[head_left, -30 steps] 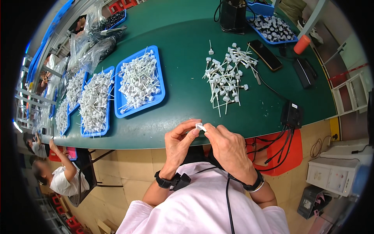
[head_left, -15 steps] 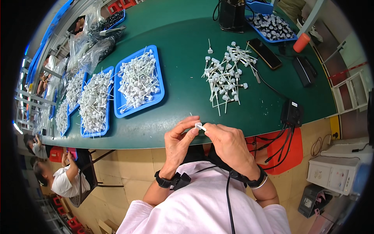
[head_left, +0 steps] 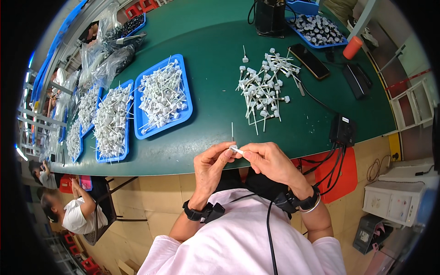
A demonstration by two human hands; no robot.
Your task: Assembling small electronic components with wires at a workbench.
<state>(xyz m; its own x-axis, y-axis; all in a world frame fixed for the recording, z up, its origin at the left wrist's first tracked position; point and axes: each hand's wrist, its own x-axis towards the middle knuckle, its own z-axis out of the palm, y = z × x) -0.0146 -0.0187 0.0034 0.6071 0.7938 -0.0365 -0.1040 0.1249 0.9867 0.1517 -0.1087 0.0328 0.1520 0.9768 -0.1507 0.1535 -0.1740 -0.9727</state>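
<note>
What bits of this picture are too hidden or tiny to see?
Head view:
Parts of the held white piece: covered by left fingers and right fingers.
Bottom of the loose white pile: under its upper layer.
Top of the black object: cut off by the upper edge.
White speck: too small.

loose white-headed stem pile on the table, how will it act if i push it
The loose white-headed stem pile would probably snag, since its stems cross. Each piece is likely light, being slim. The stems seem fairly stiff, lying mostly straight.
</note>
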